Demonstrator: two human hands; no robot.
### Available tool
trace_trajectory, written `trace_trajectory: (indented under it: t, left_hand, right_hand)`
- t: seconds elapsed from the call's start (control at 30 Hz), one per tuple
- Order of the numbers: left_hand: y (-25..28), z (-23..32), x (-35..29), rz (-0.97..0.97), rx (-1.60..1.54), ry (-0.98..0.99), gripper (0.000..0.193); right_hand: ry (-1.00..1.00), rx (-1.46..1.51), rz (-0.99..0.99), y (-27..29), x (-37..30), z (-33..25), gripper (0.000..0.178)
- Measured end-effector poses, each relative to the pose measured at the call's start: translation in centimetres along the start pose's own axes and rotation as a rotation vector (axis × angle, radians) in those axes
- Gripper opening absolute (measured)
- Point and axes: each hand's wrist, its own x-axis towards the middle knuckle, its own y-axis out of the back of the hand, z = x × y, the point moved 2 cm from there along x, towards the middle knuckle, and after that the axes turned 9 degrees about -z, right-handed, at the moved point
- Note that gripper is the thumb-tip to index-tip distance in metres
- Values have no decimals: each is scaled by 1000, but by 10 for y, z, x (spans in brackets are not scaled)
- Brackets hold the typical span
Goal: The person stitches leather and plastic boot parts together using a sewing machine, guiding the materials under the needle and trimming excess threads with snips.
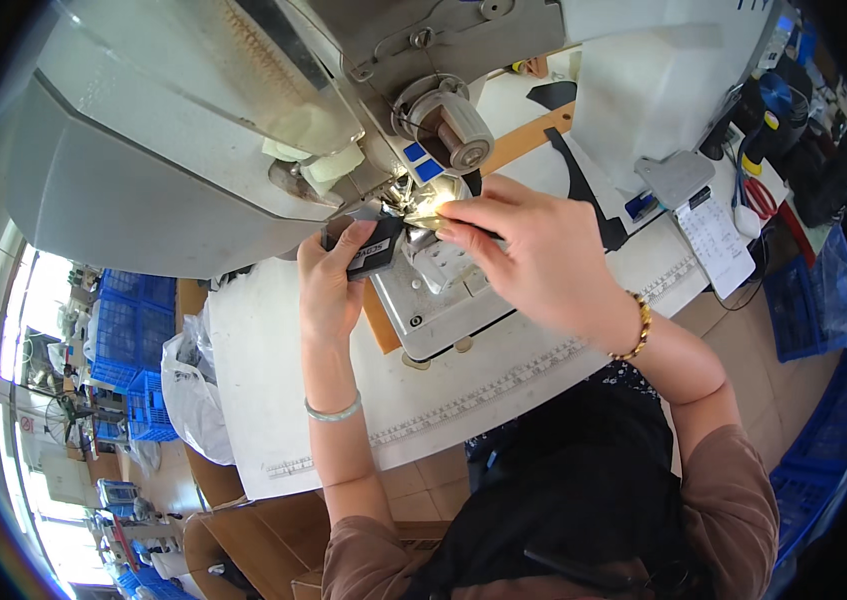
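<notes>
At the sewing machine (143, 165), under its lit needle area, both my hands work close together. My left hand (328, 275) is closed on a flat black piece (375, 250) with pale print, thumb on top. Just right of it, my right hand (533, 240) pinches a small shiny metal tool (427, 219); its tip points at the needle area, and its exact kind is hard to make out. Beneath the hands lies the machine's metal bed (433, 320). The black piece's far edge is hidden near the machine head.
A ruler strip (503, 385) runs along the white table's (273, 400) near edge. Cut black pieces (578, 175) lie to the right, with a paper slip (713, 245) and red-handled scissors (760, 200). Blue crates (133, 330) and a white plastic bag (193, 390) stand left.
</notes>
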Motion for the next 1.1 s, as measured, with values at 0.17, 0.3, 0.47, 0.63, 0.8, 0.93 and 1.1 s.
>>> trace_trajectory:
  t: [0.17,0.3,0.47,0.63,0.8,0.93,1.1]
  left_hand:
    - [-5,3,-2,-3,-20,0,16]
    - [-6,7,-3,-16,33,-22,18]
    - [-10,10,1,-18,157,-115,30]
    - [-6,9,1,-51,195,-104,38]
    - [6,3,3,-41,165,-91,33]
    - [38,-9,18,-90,237,39,23]
    - [42,-10,36,-366,-28,101,22]
  right_hand:
    - [36,-264,65,-17,-9,-18,21]
    - [113,-485,102,-29,-12,-24,25]
    - [90,-390,95,-23,-10,-16,26]
    - [67,-305,9,-9,-11,-16,26]
    - [60,-203,-39,13,-30,-6,32]
    - [193,-49,-111,-4,-25,4,39]
    - [518,58,53,-39,-17,31,33]
